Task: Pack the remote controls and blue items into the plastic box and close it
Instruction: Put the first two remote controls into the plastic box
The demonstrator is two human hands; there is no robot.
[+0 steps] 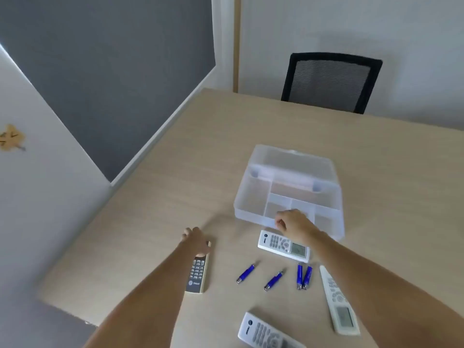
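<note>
Table: light wood top, left edge against a white wall with a grey panel; wide bare surface left of and beyond the box. A black mesh chair stands at the far edge.

Plastic box: clear, lid open and tilted back on the far side, long axis running left to right; inner dividers visible, compartments empty. It sits right of centre, near side just beyond the closest remote.

White remote, centre: flat, face up, long axis left to right, screen end to the right, just beside the box's near wall.

White remote, right: long axis near to far, screen end toward the viewer.

White remote, bottom: angled, partly cut off by the frame.

Dark-faced remote: long axis near to far, far end under the left hand.

Left hand: arm extended forward, palm down, fingers closed over the dark-faced remote's far end.

Right hand: arm reaching diagonally, fingers curled at the box's near wall; whether they grip it cannot be told.

Blue items: four small cylinders, two apart and angled, two touching, lying between the remotes.
</note>
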